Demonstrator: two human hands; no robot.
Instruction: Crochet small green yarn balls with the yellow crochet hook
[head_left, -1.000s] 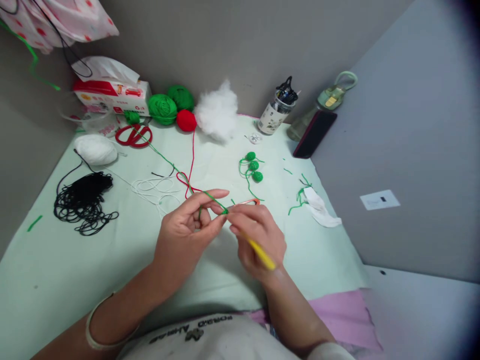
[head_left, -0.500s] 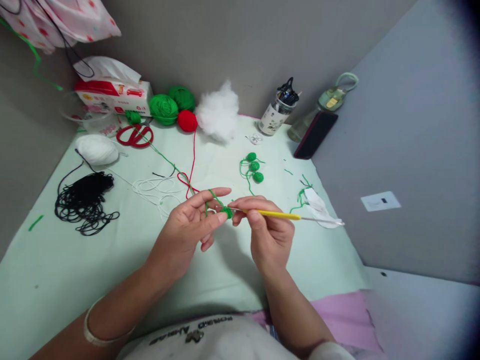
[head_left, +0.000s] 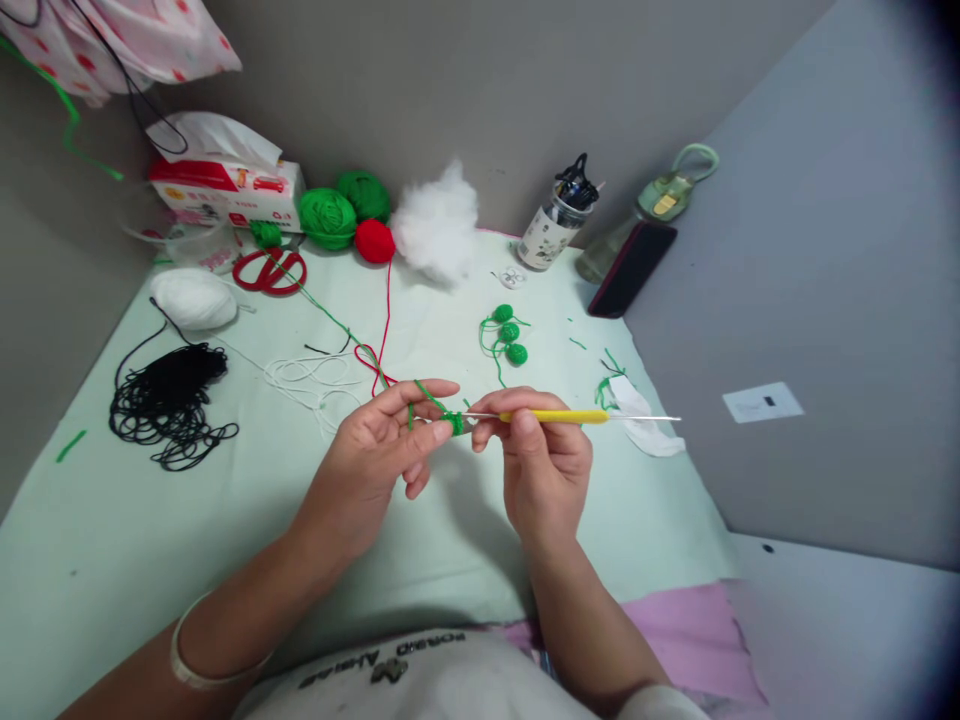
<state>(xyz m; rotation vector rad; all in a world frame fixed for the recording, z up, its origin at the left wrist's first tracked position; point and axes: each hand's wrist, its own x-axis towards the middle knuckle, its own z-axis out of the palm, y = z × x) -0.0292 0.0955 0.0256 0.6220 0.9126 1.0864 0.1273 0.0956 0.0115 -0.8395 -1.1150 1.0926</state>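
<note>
A small green crochet piece [head_left: 454, 423] is pinched between the thumb and fingers of my left hand [head_left: 382, 445]. Green yarn [head_left: 429, 394] loops over the raised index finger of that hand and trails back across the table. My right hand [head_left: 546, 455] is closed around the yellow grip of a crochet hook [head_left: 559, 416]. The hook lies nearly level, its thin metal tip at the green piece and its other end sticking out to the right. Three small green crocheted balls [head_left: 510, 332] with yarn tails rest on the table beyond my hands.
Along the back stand a tissue box [head_left: 225, 190], green yarn balls [head_left: 328, 218], a red yarn ball [head_left: 374, 241], white stuffing [head_left: 437, 222], a pen jar [head_left: 555, 230], a bottle [head_left: 664, 195] and a phone [head_left: 634, 270]. Red-handled scissors [head_left: 270, 272], white yarn [head_left: 193, 299] and black yarn [head_left: 172, 400] lie left.
My right hand has shifted slightly right, drawing the crochet hook back a little from the green piece. The hook's far end has swung up to level. My left hand has barely moved.
</note>
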